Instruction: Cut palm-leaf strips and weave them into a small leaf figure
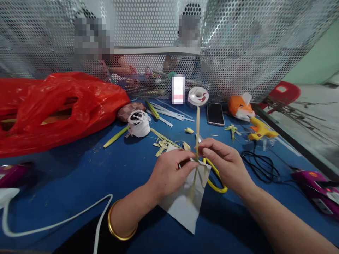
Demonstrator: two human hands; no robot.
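Between my two hands a narrow pale-green leaf strip [197, 130] stands upright, with thinner ends hanging below it. My left hand [176, 167] pinches it low down between thumb and fingers. My right hand [221, 158] closes on the same strip from the other side, fingertips and thumb together. Under them lies a white sheet of paper [182, 211]. Scissors with yellow handles [219, 188] rest partly beneath my right hand, their blades mostly hidden. Leaf scraps [162, 146] lie just beyond my left hand.
A red plastic bag [79, 106] fills the left. White cord [139, 125], a ribbon roll [198, 96], a phone [215, 114] and an orange tissue pack [240, 107] stand behind. At right are a yellow glue gun [262, 129], its black cable [261, 165] and a purple power strip [319, 190].
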